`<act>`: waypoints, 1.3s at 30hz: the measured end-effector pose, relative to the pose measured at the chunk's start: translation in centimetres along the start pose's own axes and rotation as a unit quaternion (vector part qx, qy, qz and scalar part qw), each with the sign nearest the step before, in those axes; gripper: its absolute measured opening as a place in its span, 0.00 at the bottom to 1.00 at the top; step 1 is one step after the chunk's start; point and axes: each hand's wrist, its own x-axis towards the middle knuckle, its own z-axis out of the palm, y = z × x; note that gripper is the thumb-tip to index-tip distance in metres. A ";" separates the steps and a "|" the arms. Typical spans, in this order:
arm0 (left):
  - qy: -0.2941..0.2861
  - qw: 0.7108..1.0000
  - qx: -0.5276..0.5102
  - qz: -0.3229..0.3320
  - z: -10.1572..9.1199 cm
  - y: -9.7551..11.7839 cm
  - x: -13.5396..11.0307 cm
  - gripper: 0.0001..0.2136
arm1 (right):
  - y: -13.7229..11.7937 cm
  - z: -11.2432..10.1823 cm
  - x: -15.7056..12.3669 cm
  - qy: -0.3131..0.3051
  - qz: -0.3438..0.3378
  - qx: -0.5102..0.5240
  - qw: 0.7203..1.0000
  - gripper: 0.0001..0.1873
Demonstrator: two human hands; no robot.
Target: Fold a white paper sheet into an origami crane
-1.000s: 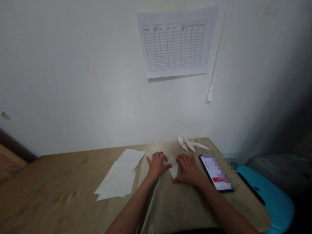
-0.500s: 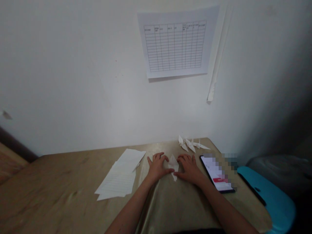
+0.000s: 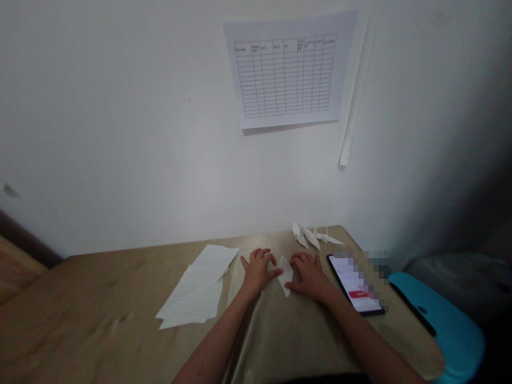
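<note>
A small white folded paper (image 3: 285,276), shaped like a narrow kite, lies on the table between my hands. My left hand (image 3: 258,271) is curled at its left side, with the thumb and index fingertips at the paper's edge. On the other side, my right hand (image 3: 309,274) has its fingers bent round the right edge, the index near the top and the thumb by the lower point. Beyond the right hand, several folded paper cranes (image 3: 312,238) stand in a cluster near the wall.
Lined paper sheets (image 3: 194,293) lie stacked to the left on the covered table (image 3: 100,298). A phone (image 3: 354,285) with a lit screen rests at the right. A turquoise object (image 3: 444,325) stands beside the table's right edge. A printed chart (image 3: 288,77) hangs on the wall.
My left thumb has drawn back and slightly up from the middle of the folded paper to its left edge, showing more of the paper. My right hand stays nearly still.
</note>
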 end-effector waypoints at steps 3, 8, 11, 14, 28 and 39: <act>-0.003 1.000 -0.004 0.000 0.1 0.0 0.0 0.09 | 0.0 0.0 0.0 0.006 -0.006 0.005 1.000 0.30; -0.028 0.999 0.016 -0.003 0.1 0.0 0.1 0.09 | 0.2 0.2 0.1 0.030 -0.001 0.011 0.999 0.30; -0.040 0.999 0.025 -0.002 0.0 -0.1 0.1 0.09 | 0.4 0.4 0.3 0.054 0.006 0.007 0.998 0.30; -0.042 0.999 0.024 0.000 -0.2 -0.4 0.0 0.09 | 0.8 0.5 0.5 0.083 0.010 0.003 0.997 0.29; 0.009 0.998 0.024 -0.058 0.2 -0.3 -0.1 0.33 | 0.0 0.1 0.1 0.092 -0.102 0.049 0.989 0.08; 0.008 0.998 0.033 -0.060 0.7 -0.4 -0.1 0.30 | -0.1 0.3 0.6 0.041 -0.050 0.043 0.997 0.08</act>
